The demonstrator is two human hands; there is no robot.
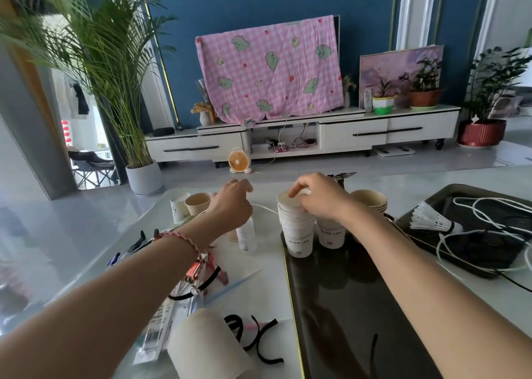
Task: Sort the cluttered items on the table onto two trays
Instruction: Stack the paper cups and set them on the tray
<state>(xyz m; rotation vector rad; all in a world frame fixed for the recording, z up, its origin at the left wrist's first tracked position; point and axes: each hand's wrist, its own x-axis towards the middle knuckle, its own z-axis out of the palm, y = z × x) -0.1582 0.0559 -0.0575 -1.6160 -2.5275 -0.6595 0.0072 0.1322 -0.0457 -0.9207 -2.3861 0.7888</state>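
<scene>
Right hand curled over cup stack, left hand loose alongside.

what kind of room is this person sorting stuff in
Most likely a home living room: a long low white media cabinet, a pink checked cloth draped on it like a TV cover, and potted plants beside it. The right hand pinches the top of a stack of paper cups.

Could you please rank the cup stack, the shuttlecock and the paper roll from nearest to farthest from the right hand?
1. Cup stack: directly under the right hand.
2. Shuttlecock: on the far-right tray.
3. Paper roll: near table edge, left.
</scene>
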